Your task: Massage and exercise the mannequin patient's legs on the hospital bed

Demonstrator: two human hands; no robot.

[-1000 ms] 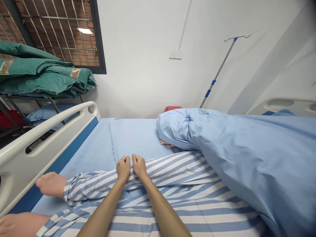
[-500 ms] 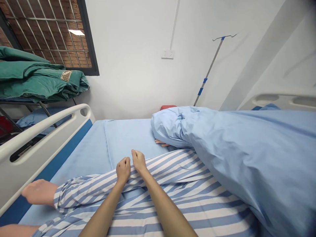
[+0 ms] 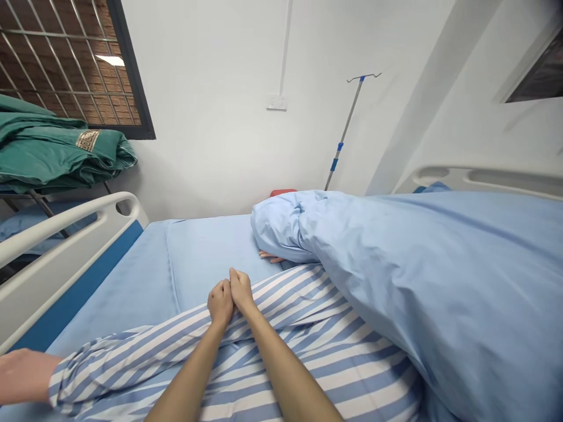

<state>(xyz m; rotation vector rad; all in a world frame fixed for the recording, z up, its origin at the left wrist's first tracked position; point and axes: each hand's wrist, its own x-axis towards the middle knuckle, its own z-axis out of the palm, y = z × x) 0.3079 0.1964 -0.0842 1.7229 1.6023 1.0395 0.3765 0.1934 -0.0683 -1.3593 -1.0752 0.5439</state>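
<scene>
My left hand (image 3: pixel 220 302) is closed in a fist and rests on the far leg of the blue-and-white striped trousers (image 3: pixel 176 337). Right beside it, touching it, my right hand (image 3: pixel 241 290) is a fist too, over the same leg around the knee. No object shows in either fist, and the trouser cloth around them is not visibly pulled up. A bare foot (image 3: pixel 29 375) sticks out of the trouser leg at the lower left. To the right, a light blue quilt (image 3: pixel 387 252) covers the upper part of the lying figure, whose fingertips (image 3: pixel 270 257) peek out beneath its edge.
The bed has a blue sheet (image 3: pixel 206 246), a white footboard (image 3: pixel 74 234) at left and a headboard (image 3: pixel 492 176) at right. Behind it stand an IV pole (image 3: pixel 347 129) and something red (image 3: pixel 282 192). Green folded cloth (image 3: pixel 57 149) lies on a rack under the barred window (image 3: pixel 65 64).
My two fists have come together, from slightly apart to touching. The camera view has turned a little to the right, so the bed and wall appear shifted left.
</scene>
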